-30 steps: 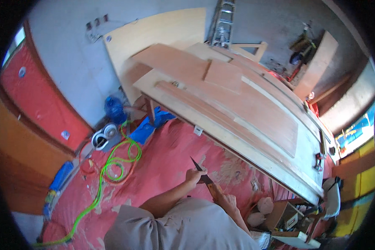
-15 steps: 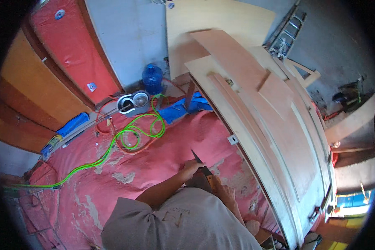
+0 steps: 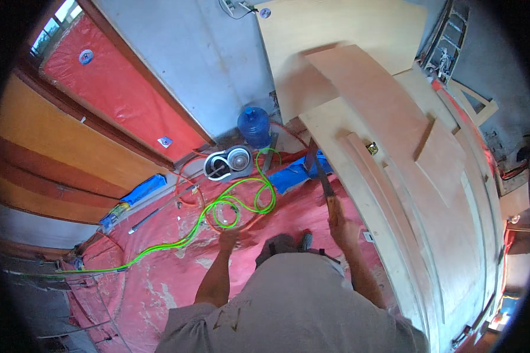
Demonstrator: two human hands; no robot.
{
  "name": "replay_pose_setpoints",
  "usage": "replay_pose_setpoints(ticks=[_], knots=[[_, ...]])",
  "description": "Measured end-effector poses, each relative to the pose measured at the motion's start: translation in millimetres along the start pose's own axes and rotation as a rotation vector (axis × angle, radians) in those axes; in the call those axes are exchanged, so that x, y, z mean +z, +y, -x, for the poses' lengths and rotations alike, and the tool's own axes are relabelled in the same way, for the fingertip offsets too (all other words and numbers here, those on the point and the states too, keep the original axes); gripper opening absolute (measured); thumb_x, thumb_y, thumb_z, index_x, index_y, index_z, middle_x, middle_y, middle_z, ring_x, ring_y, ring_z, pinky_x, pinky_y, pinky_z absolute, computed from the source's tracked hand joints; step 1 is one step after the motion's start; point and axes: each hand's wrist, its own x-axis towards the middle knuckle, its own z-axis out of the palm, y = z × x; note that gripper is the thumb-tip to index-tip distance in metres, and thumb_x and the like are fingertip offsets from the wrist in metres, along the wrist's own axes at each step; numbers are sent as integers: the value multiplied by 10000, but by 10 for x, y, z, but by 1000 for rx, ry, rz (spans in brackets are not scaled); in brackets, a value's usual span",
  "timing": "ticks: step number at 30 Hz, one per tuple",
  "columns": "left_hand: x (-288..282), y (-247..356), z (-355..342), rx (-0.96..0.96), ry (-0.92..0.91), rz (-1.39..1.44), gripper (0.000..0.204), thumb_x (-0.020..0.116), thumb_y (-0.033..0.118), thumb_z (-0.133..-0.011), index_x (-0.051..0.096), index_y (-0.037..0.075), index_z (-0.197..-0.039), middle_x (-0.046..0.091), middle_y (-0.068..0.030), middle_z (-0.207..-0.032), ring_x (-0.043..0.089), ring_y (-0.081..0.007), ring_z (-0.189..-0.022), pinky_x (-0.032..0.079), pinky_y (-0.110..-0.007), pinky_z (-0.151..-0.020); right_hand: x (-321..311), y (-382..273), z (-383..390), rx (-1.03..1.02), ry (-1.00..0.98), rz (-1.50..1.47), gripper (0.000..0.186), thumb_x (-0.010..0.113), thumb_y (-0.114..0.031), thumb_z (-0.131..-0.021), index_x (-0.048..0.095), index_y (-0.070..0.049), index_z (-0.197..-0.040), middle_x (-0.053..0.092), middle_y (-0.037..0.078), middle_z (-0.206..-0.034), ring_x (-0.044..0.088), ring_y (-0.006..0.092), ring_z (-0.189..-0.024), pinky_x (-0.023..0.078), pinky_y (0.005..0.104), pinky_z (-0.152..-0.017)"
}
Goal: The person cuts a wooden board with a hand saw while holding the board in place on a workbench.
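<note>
My right hand (image 3: 344, 232) is closed round the wooden handle of a handsaw (image 3: 325, 182). Its dark, narrow blade points up and away, close to the long edge of the board stack (image 3: 388, 235) on my right. Away from the saw, my left hand (image 3: 228, 239) hangs over the red floor sheet (image 3: 176, 265), just below the coiled green hose (image 3: 221, 215). Its fingers are small and smeared, so their pose does not show. On the stack lie a thin plywood panel (image 3: 388, 88), a small offcut (image 3: 440, 150) and what looks like a tape measure (image 3: 372, 148).
Ahead stand a blue water jug (image 3: 254, 126) and a grey twin-basin container (image 3: 229, 163), with blue sheeting (image 3: 291, 176) beside them. Orange hose loops cross the floor. Wood panels (image 3: 59, 159) and a red-covered door (image 3: 112, 82) line the left; a ladder (image 3: 447, 44) leans at far right.
My left hand has come off the saw and moved left. My right hand has raised the saw forward toward the board stack. The view has shifted, and my body stands more upright.
</note>
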Motion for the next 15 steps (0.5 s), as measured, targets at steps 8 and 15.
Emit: replay_pose_setpoints(ticks=[8,15], knots=[[-222,-797,205,-603,42,-23,399,678,418,-1087,687,37,-971,749,-159,-804,707,-220,-621,582,-427,-523,-225,-187,-1657,-27,51,149,808,714,-240,-983,344,-156,-1695,780,207,-884,736,392,-619,589,544,-569],[-310,-1012,-1207,-156,-296,-940,368,605,382,-1086,787,69,-1023,793,-145,-877,757,-360,-772,602,-536,-707,143,-21,-2645,491,228,24,1007,839,-401,-929,241,-360,-1739,771,298,-1064,745,532,-944,564,605,-764]])
